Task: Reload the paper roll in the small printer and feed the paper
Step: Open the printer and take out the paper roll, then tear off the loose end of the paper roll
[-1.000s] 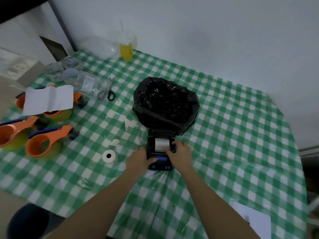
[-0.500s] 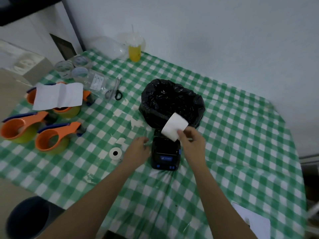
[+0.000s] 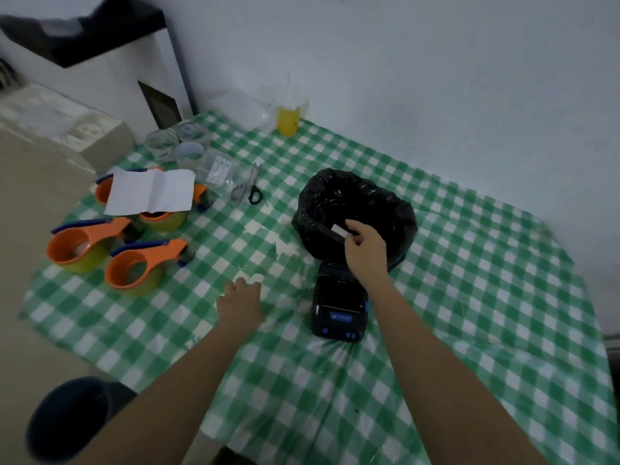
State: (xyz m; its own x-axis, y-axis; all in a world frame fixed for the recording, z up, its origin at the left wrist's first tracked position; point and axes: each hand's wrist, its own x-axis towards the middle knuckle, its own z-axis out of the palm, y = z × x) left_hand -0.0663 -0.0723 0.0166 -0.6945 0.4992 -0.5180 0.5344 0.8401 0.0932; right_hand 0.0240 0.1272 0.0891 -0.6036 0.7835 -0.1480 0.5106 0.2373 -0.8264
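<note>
The small black printer [image 3: 339,312] sits on the green checked tablecloth [image 3: 469,297] with its lid up, and its paper bay looks dark. Behind it stands a bin lined with a black bag [image 3: 385,209]. My right hand [image 3: 364,255] reaches over the bag's rim and pinches a white paper roll [image 3: 339,228], of which only a small part shows. My left hand [image 3: 240,302] lies palm down on the cloth left of the printer. It covers the spot where a second small roll lay, and that roll is hidden.
Three orange tape dispensers [image 3: 134,270] stand at the left, one under a creased white sheet [image 3: 151,194]. Scissors [image 3: 250,191], clear tape rolls [image 3: 174,146] and a yellow drink cup [image 3: 288,119] lie further back. Torn paper scraps [image 3: 285,246] dot the cloth. A dark round bin [image 3: 67,421] stands below the table's near-left edge.
My right hand lifted the white roll out of the printer and carried it back over the black bag. My left hand left the printer and moved left onto the cloth.
</note>
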